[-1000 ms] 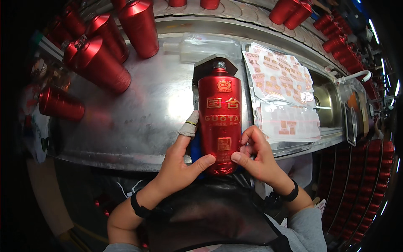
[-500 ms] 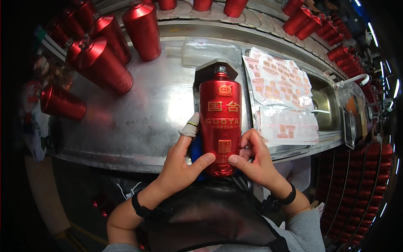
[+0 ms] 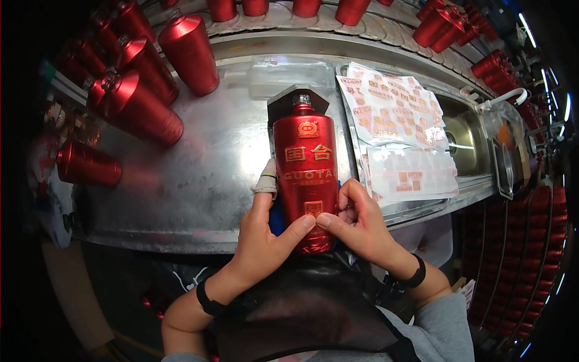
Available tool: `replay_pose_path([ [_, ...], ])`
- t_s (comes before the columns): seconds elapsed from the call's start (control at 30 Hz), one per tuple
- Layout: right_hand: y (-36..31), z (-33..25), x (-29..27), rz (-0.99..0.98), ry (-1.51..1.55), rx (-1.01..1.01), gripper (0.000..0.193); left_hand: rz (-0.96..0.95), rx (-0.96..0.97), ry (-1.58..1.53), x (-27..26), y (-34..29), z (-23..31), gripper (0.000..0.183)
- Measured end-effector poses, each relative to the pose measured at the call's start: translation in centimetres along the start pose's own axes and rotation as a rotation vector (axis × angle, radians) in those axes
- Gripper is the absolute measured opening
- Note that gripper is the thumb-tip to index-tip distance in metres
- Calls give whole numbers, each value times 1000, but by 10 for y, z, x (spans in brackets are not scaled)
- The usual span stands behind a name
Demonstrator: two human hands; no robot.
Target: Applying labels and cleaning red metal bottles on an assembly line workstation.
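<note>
A glossy red bottle (image 3: 304,145) with gold lettering and a bare glass neck lies in front of me, its neck pointing away. A dark angular holder (image 3: 282,107) shows behind its neck and shoulder. My left hand (image 3: 265,220) grips the bottle's left side, its thumb pressed on the lower front; a pale cover sits on one fingertip. On the other side my right hand (image 3: 359,223) has its thumb on the front near the small square gold mark, its index finger bent beside the bottle. Both thumb tips almost meet. The fingers under the bottle are hidden.
Sheets of gold-and-red transfers (image 3: 392,111) lie right of the bottle, beside a metal sink (image 3: 467,142). Several red bottles (image 3: 136,111) stand at the left of the steel table (image 3: 205,163). More ride a plated conveyor (image 3: 277,25) along the back. A clear plastic tray (image 3: 289,71) sits behind the holder.
My thumbs have slid up and inward on the bottle's lower front, now nearly touching at the square mark. The view has shifted slightly; the bottle stays in both hands.
</note>
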State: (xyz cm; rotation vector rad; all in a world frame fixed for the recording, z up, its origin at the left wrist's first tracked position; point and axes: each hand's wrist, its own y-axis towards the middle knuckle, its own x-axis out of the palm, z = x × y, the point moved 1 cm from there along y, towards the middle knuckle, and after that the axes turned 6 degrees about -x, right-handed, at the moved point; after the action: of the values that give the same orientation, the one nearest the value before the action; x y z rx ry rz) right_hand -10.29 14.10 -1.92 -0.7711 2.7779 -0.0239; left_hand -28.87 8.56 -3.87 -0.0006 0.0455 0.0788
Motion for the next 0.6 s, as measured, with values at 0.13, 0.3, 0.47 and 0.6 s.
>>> replay_pose_path([
  [0.13, -1, 5, -1, -3, -21, -21, 43, -7, -11, 11, 0, -1, -3, 85],
  [0.3, -2, 10, 0, 1, 144, 61, 40, -20, -36, 4, 1, -4, -3, 85],
  [0.47, 10, 34, -41, 144, 573, 274, 20, -80, -11, 64, -4, -5, -3, 92],
  [0.6, 10, 34, -57, 298, 863, 285, 14, -93, -14, 103, -1, -7, 2, 96],
])
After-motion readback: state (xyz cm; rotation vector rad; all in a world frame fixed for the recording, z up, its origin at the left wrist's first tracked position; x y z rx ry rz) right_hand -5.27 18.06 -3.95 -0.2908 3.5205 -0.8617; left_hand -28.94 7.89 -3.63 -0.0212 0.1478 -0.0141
